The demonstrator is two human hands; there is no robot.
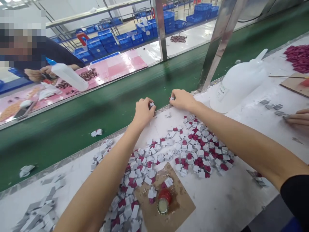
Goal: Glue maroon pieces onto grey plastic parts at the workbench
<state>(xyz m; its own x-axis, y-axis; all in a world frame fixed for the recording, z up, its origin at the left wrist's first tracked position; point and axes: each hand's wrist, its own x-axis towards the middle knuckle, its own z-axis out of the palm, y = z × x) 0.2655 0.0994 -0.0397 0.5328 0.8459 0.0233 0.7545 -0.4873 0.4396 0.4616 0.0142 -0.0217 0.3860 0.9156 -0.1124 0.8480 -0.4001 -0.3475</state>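
Note:
My left hand (143, 112) is closed in a pinch at the near edge of the green belt, with a small white-grey piece (152, 104) between thumb and fingers. To its right, my right hand (181, 98) pinches another small white piece (172, 98) that shows a dark red bit. Beneath my forearms lies a wide spread of small white and maroon pieces (190, 148) on the white table. In front of me a brown board (178, 206) carries a red thing with a crimped metal cap (163, 206) and a few of these pieces.
The green belt (116, 112) runs across, carrying a few white pieces (97, 132). Metal posts (160, 30) stand beyond it. A white plastic bottle (234, 85) sits at right, near another person's hand (299, 118). A co-worker (38, 72) works across the belt. Grey pieces (40, 209) lie lower left.

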